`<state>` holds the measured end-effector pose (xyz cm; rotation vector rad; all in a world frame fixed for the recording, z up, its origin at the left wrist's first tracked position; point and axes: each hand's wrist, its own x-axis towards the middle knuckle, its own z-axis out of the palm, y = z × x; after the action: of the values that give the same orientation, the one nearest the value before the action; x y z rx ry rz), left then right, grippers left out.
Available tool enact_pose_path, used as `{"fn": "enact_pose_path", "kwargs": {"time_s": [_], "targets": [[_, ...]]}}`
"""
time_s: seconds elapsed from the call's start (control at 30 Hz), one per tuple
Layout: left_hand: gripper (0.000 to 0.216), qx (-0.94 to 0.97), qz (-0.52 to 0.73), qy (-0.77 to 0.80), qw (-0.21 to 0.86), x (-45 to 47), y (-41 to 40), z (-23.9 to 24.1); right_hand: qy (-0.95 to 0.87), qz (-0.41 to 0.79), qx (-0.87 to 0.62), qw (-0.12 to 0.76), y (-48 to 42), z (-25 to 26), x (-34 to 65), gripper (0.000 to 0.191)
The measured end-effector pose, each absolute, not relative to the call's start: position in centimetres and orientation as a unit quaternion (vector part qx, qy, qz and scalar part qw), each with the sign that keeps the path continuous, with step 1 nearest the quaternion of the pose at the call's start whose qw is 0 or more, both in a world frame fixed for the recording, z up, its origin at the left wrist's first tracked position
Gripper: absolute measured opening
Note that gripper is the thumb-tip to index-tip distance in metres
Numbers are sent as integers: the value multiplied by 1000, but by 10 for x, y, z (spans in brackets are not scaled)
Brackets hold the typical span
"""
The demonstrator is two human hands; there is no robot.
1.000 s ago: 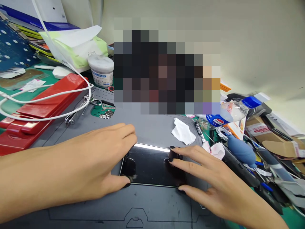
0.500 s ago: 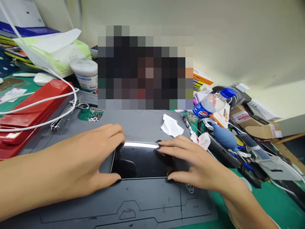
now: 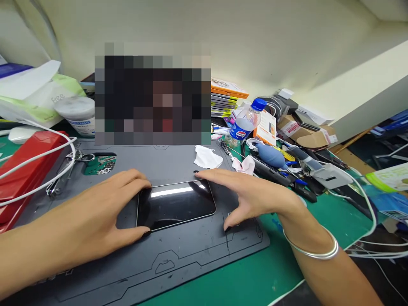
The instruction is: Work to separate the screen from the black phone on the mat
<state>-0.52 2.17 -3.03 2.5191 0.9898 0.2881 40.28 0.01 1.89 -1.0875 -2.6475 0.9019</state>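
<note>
A black-screened smartphone [image 3: 181,206] lies face up on the grey work mat [image 3: 194,250], a bright streak of light reflected along its upper part. My left hand [image 3: 116,208] grips its left end, fingers at the far edge and thumb at the near edge. Around the right end, my right hand [image 3: 255,193] is spread open, thumb and fingers wide apart. Its thumb is clear of the phone; its fingertips are just beyond the far right corner. A crumpled white wipe [image 3: 208,158] rests on the mat behind the phone.
At left are a red case [image 3: 35,168], a looping white cable [image 3: 74,155], scissors [image 3: 84,157] and a paste tub [image 3: 78,114]. To the right stand a Pepsi bottle [image 3: 245,123], a blue air blower [image 3: 270,156], boxes and scattered tools. A blurred-out block covers the back centre.
My right hand has let go of the phone's right end and opened wider. The phone now sits tilted, its right end farther away. The view has swung to the right.
</note>
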Motion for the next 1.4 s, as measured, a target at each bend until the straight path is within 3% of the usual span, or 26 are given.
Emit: {"fn": "enact_pose_path", "kwargs": {"time_s": [0.17, 0.37, 0.57, 0.8, 1.0, 1.13, 1.4], "targets": [[54, 909, 91, 350, 206, -11, 22, -29, -893, 210, -368, 152, 4, 22, 416, 98], [51, 914, 102, 333, 209, -12, 18, -33, -862, 68, -421, 273, 12, 25, 424, 43], [57, 890, 159, 396, 162, -4, -3, -53, -869, 14, -404, 284, 14, 22, 415, 19], [39, 887, 125, 372, 245, 2, 7, -30, -893, 91, -384, 219, 4, 26, 402, 22], [36, 866, 41, 407, 290, 17, 9, -1, -914, 97, -368, 140, -7, 26, 388, 69], [33, 857, 24, 421, 296, 20, 8, 3, -915, 63, -388, 91, -13, 27, 379, 66], [36, 858, 5, 420, 297, 26, 10, 6, -903, 70, -412, 95, -16, 23, 375, 60]]}}
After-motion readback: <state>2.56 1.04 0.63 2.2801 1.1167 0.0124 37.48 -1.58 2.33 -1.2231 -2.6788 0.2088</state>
